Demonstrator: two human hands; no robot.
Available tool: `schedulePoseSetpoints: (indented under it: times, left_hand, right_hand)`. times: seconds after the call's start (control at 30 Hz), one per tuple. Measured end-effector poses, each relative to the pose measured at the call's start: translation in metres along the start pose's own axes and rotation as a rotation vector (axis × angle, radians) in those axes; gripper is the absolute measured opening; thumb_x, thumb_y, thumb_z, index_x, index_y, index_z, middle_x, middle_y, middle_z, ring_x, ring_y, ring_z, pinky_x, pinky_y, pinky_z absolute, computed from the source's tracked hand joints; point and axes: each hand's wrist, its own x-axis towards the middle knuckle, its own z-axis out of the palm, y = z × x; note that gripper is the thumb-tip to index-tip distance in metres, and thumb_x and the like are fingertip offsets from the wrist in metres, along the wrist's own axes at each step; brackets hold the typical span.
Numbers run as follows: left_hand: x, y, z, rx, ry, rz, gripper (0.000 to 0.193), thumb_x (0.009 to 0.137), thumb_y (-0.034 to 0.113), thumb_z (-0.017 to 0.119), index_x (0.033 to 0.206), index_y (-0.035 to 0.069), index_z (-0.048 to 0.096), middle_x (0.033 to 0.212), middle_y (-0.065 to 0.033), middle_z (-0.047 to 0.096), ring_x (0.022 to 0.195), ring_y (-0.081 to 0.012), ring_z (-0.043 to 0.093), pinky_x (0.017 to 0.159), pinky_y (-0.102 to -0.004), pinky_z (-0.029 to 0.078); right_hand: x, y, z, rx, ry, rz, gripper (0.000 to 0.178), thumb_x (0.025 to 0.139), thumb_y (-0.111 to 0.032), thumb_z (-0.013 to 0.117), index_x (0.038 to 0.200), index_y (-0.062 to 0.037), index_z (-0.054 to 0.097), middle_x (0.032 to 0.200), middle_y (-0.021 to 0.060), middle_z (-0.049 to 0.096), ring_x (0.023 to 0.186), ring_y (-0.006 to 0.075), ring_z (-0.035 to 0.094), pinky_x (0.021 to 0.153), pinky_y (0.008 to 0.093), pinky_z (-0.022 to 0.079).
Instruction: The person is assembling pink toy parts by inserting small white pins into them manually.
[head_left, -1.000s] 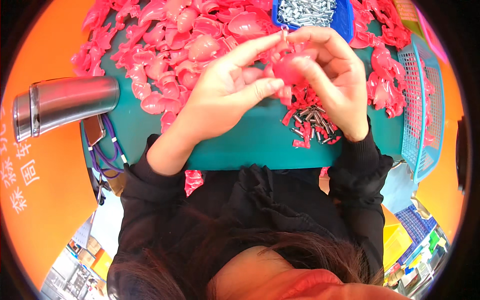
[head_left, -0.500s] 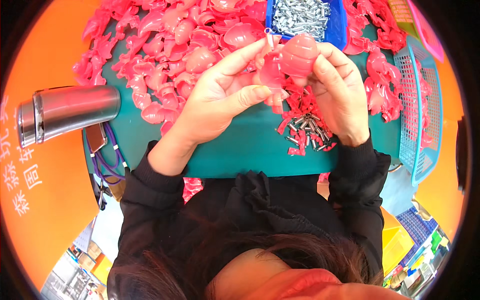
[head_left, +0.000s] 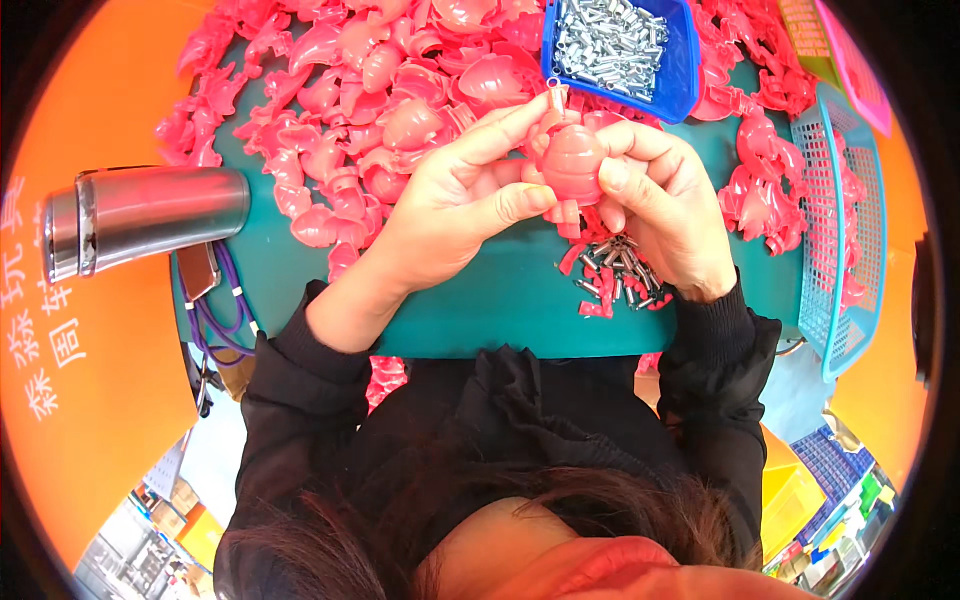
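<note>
Over the green tabletop, both my hands hold pink plastic toy parts close together. My left hand (head_left: pixel 440 210) is closed on a hollow pink half, now mostly covered. Its thumb presses from the near side. A small metal piece with a ring (head_left: pixel 556 97) sticks up at the top of that half, by my left index fingertip. My right hand (head_left: pixel 668 200) pinches a rounded, ridged pink shell (head_left: pixel 573 165) between thumb and fingers, lying against the left half. Whether the two are fully joined I cannot tell. A stubby pink piece (head_left: pixel 568 220) shows below them.
Pink plastic parts (head_left: pixel 410 125) are heaped across the far table. A blue bin (head_left: pixel 683 90) holds metal pieces. Dark metal pins with pink scraps (head_left: pixel 625 275) lie near my right wrist. A steel tumbler (head_left: pixel 165 215) stands left. A light-blue basket (head_left: pixel 822 240) stands right.
The ridged shell in my right hand has come left and down onto the half in my left hand. Before, the two were side by side with the hollow inside showing.
</note>
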Motion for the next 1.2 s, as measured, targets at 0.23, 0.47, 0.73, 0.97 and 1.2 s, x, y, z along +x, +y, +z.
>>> schedulePoseSetpoints:
  times: [0.23,0.47,0.73,0.97,1.2]
  left_hand:
    - [-0.002,0.001,0.003,0.082,0.025,0.021,0.067,0.084,0.008,0.063,0.142,0.008,0.029,0.138,-0.018,0.037,0.082,-0.0184,0.059,0.072,-0.0344,0.053]
    - [-0.001,-0.001,0.007,0.053,0.061,0.081,0.066,0.084,0.009,0.063,0.141,0.008,0.03,0.137,-0.0173,0.038,0.081,-0.0189,0.059,0.072,-0.0349,0.053]
    - [-0.002,0.0,0.006,0.113,0.029,0.037,0.062,0.086,0.001,0.057,0.141,0.008,0.029,0.135,-0.0158,0.041,0.083,-0.0196,0.059,0.073,-0.0352,0.053]
    - [-0.003,0.009,0.016,0.204,0.085,-0.043,0.061,0.09,0.003,0.053,0.143,0.003,0.022,0.133,-0.0143,0.043,0.091,-0.0179,0.059,0.084,-0.0313,0.048]
    - [-0.002,0.013,0.012,0.016,0.287,-0.171,0.032,0.093,0.008,0.052,0.123,-0.002,0.046,0.1,-0.0035,0.057,0.1,-0.0158,0.057,0.087,-0.0281,0.045]
  right_hand:
    - [0.0,-0.001,0.001,0.075,-0.004,0.04,0.02,0.087,-0.013,0.062,0.101,0.0007,0.062,0.078,-0.0013,0.06,0.057,0.0026,0.046,0.053,0.0162,0.037]
    - [0.001,0.006,0.0,0.244,-0.001,0.055,0.019,0.087,-0.014,0.062,0.1,-0.0003,0.06,0.076,-0.0009,0.059,0.057,0.0033,0.047,0.052,0.0164,0.038]
    - [0.002,-0.003,-0.003,0.108,-0.016,0.092,0.02,0.086,-0.014,0.063,0.1,0.0009,0.062,0.078,0.0,0.061,0.055,0.003,0.045,0.051,0.0165,0.038]
    - [0.003,0.004,0.012,-0.035,0.083,0.001,0.015,0.088,-0.009,0.058,0.099,0.0012,0.06,0.081,0.0052,0.064,0.056,0.0028,0.05,0.049,0.0156,0.036]
    - [0.003,0.005,0.014,-0.806,0.068,-0.37,0.018,0.082,-0.001,0.062,0.1,0.0027,0.064,0.08,0.0051,0.066,0.071,0.0078,0.06,0.064,0.0198,0.047]
